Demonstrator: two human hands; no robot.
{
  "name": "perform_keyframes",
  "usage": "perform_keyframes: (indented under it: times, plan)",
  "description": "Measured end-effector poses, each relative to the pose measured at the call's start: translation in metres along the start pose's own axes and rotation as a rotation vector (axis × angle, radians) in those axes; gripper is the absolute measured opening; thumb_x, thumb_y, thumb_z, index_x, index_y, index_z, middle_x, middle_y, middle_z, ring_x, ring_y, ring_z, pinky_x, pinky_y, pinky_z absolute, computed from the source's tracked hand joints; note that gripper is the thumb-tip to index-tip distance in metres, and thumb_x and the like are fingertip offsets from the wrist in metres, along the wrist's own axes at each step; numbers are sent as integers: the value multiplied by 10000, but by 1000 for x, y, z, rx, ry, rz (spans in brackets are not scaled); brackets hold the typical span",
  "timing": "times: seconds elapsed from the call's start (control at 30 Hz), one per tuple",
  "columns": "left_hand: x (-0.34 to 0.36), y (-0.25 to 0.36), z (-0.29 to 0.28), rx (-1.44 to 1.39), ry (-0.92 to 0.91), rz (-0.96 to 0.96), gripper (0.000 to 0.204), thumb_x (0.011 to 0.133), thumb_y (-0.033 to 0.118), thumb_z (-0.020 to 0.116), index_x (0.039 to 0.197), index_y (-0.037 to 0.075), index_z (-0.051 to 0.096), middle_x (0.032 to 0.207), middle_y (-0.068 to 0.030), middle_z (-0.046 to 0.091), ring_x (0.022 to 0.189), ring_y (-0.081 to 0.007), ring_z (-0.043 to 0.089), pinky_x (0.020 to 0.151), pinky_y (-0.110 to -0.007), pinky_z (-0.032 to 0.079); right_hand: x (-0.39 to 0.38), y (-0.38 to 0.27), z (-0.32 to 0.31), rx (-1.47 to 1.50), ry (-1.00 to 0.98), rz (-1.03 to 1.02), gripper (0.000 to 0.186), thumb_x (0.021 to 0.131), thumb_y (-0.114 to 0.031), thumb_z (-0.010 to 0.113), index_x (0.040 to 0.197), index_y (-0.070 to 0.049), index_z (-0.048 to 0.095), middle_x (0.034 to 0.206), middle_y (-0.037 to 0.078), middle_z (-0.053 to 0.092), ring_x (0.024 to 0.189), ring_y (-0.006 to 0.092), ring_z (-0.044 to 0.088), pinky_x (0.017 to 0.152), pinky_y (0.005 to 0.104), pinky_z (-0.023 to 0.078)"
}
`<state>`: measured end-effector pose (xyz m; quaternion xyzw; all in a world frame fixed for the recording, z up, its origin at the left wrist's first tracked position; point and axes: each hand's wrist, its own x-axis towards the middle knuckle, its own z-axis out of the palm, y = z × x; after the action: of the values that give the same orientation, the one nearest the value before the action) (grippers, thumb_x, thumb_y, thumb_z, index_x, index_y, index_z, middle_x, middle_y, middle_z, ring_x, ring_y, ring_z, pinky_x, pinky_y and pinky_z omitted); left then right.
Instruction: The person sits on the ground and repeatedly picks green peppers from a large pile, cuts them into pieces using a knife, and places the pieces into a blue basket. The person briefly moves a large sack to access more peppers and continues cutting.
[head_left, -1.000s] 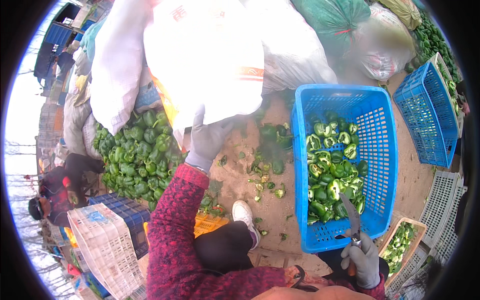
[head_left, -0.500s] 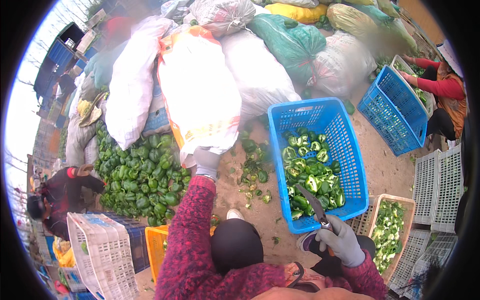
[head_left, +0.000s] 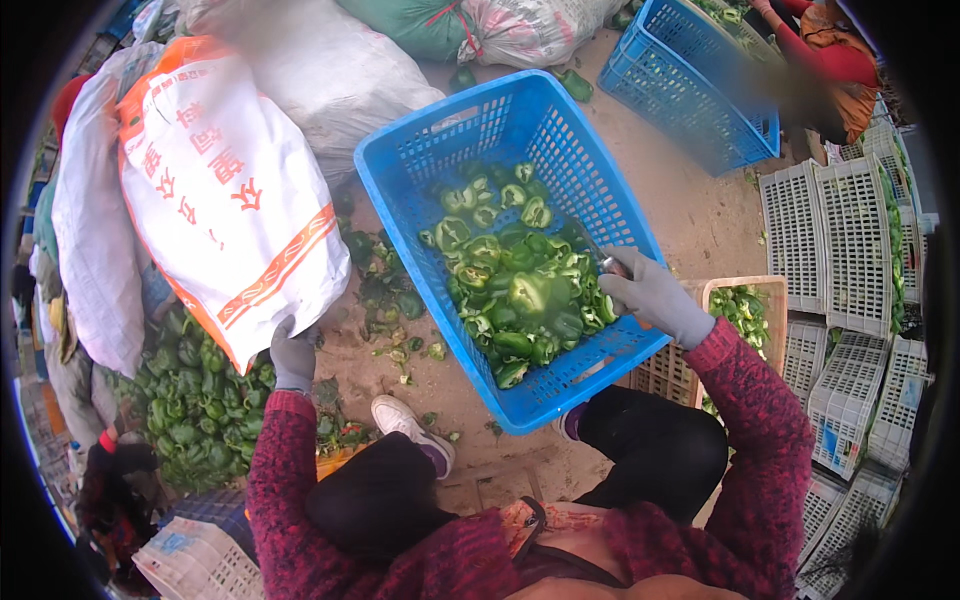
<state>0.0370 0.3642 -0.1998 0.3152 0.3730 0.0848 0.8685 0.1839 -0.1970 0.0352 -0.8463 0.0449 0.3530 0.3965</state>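
Note:
My gloved right hand [head_left: 655, 295] is closed around a knife [head_left: 612, 266] at the right side of the blue crate [head_left: 620, 215]; its blade reaches over the crate and is hard to make out against the peppers. Inside the crate lie many cut green peppers [head_left: 530, 293], pale inner sides showing. To the left, my gloved left hand [head_left: 293, 358] grips the lower edge of a white sack with orange bands [head_left: 235, 200]; part of its fingers is hidden there. The sack lies slanted among other sacks.
Whole green peppers [head_left: 195, 410] are heaped below the sack. Pepper scraps [head_left: 400, 350] litter the ground. A second blue crate [head_left: 690, 90] stands near another person [head_left: 835, 65]. At right are stacked white crates [head_left: 835, 240] and a tan crate [head_left: 745, 290] of pepper pieces; another person crouches lower left.
The view has swung right and down, so the blue crate appears more central. My right hand has moved up along the crate's right side, bringing the knife over the peppers. My left hand stays at the sack's edge.

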Motion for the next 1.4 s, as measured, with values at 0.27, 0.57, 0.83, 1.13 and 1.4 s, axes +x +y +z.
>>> perform_keyframes:
  times: [0.27, 0.57, 0.83, 1.13, 1.4]
  plan:
    - [-54, 13, 32, -101, -205, -27, 596, 1071, 272, 468, 1606, 68, 301, 1637, -128, 393, 1494, -317, 408, 1239, -517, 334, 128, 81, 56, -622, -49, -68, 615, 950, -299, 648, 1479, -37, 476, 1287, 242, 652, 1082, 426, 672, 928, 484, 537]
    - [-122, -5, 0, 160, 136, -241, 447, 1083, 316, 491, 1427, 31, 519, 1338, -156, 627, 1198, -283, 635, 1087, -439, 470, 111, -3, 30, -892, -295, -97, 572, 964, -311, 658, 1453, -51, 516, 1254, 218, 669, 1116, 384, 669, 930, 460, 539]
    - [-344, 104, 21, 350, 511, -263, 390, 1083, 299, 498, 1346, 12, 530, 1249, -169, 640, 1071, -233, 678, 959, -347, 559, -9, -135, 10, -828, -624, -130, 565, 970, -363, 650, 1428, -46, 554, 1276, 223, 667, 1124, 375, 677, 954, 452, 534]
    - [-491, 134, 2, 73, 735, -529, 406, 1037, 321, 569, 1336, 47, 558, 1195, -131, 659, 1006, -249, 679, 907, -398, 557, -120, -253, -16, -580, -514, 45, 507, 989, -399, 622, 1399, -100, 610, 1234, 194, 717, 1111, 333, 709, 956, 419, 549]
    - [-450, 216, 4, 265, 501, -505, 428, 1014, 336, 621, 1331, 54, 565, 1153, -104, 673, 957, -224, 697, 874, -352, 570, -169, -336, 53, -518, -546, 166, 515, 1007, -371, 613, 1419, -62, 593, 1314, 177, 687, 1151, 318, 690, 1012, 393, 524]
